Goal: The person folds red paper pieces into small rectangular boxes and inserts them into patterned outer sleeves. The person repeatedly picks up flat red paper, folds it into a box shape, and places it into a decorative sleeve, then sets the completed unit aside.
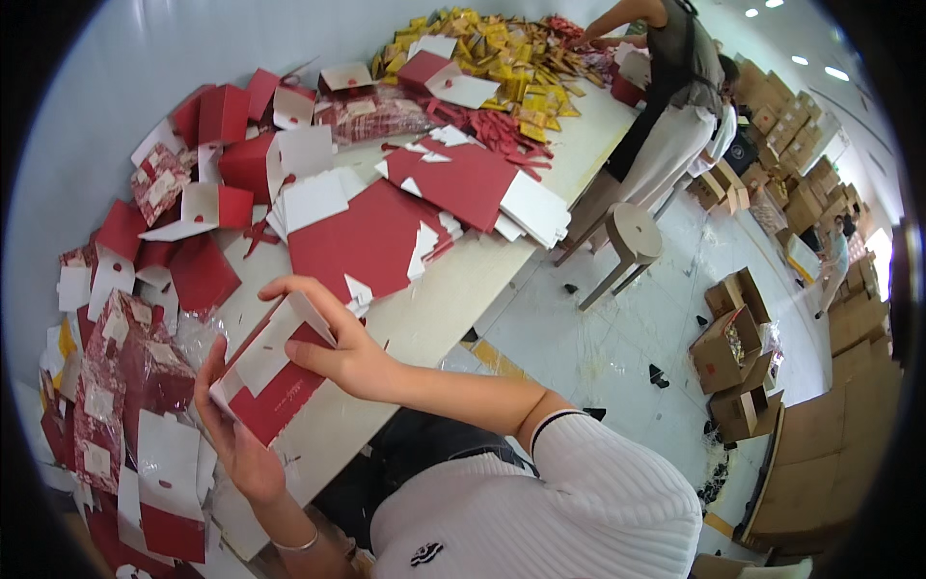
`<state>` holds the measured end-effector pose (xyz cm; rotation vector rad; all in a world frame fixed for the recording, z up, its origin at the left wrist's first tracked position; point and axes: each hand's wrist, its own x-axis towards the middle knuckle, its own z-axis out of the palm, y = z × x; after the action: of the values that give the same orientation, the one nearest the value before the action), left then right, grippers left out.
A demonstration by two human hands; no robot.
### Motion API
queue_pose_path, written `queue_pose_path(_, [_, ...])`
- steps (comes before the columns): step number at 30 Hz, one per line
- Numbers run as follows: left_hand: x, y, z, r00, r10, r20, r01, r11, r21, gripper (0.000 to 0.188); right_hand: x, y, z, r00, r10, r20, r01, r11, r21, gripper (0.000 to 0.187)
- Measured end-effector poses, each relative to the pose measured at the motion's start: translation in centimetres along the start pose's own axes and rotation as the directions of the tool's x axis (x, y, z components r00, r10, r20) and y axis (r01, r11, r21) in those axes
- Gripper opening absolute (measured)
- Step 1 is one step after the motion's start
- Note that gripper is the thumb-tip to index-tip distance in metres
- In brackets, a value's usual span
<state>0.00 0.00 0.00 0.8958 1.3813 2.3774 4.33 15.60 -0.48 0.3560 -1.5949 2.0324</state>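
Between my two hands is a red and white folding carton (280, 405), tilted above the near edge of the table. My left hand (241, 439) supports its left side, fingers up along the edge. My right hand (338, 343) grips the carton from above, with the thumb on its white flap and the fingers over the far edge. Just beyond lies a stack of flat red carton blanks (352, 241) with white tabs. A second stack of red blanks (453, 179) sits farther along the table.
Folded red boxes (224, 116) and plastic-wrapped patterned packs (101, 405) crowd the table's left side. Yellow packets (482, 58) are heaped at the far end, where another person (675, 77) works. A stool (627, 236) and brown cardboard boxes (733, 338) stand on the floor at right.
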Motion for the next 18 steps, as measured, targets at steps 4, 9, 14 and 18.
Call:
queue_pose_path(4, [0.9,0.6,-1.1,0.983,0.157,0.092,-0.171,0.969,0.178,0.061,0.7,0.8,1.0,0.996,-0.07,-0.049,0.069,0.997,-0.028,0.05])
queue_pose_path(9, [1.4,-1.6,-0.4,0.987,0.158,0.01,-0.158,0.981,0.116,0.063,0.4,0.8,-0.6,0.991,0.063,-0.118,-0.084,0.978,-0.191,0.046])
queue_pose_path(14, [-0.2,-1.2,-2.3,0.99,0.097,0.103,-0.12,0.963,0.243,0.066,-0.7,1.1,1.5,0.957,0.245,-0.157,-0.246,0.969,0.015,0.043])
queue_pose_path(18, [0.1,-1.5,-3.0,0.999,0.042,0.033,-0.048,0.976,0.212,0.069,-0.6,1.6,1.9,0.97,0.203,-0.137,-0.214,0.974,-0.071,0.042])
